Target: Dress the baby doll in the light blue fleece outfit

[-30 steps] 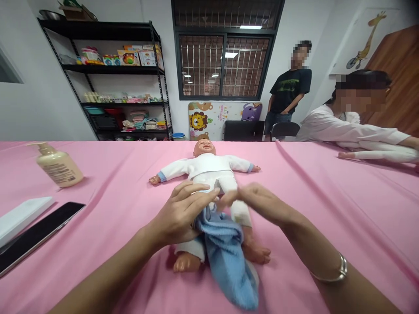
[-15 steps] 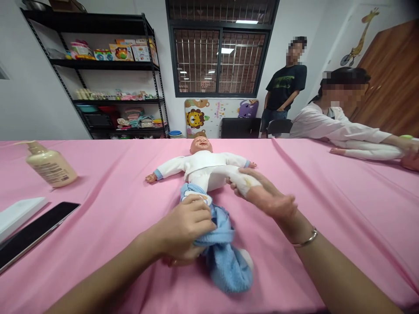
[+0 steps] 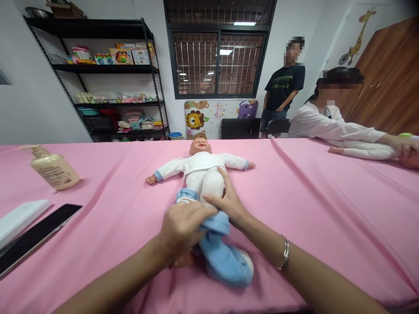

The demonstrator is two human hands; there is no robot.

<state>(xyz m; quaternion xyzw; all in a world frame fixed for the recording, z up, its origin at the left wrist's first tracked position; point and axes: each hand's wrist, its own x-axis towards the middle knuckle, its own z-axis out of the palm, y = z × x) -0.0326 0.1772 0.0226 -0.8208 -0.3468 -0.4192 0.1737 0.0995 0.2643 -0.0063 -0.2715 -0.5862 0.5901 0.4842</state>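
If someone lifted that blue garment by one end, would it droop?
Probably: the blue garment bunches in soft folds where the left hand grips it. Its fuzzy-looking surface suggests it wouldn't be slippery. Lifting might also tug the doll, since blue fabric lies across one leg.

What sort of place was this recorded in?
Probably a childcare training room: a baby doll lies on a pink-covered table, a shelf holds toy boxes, and a giraffe picture hangs on the wall.
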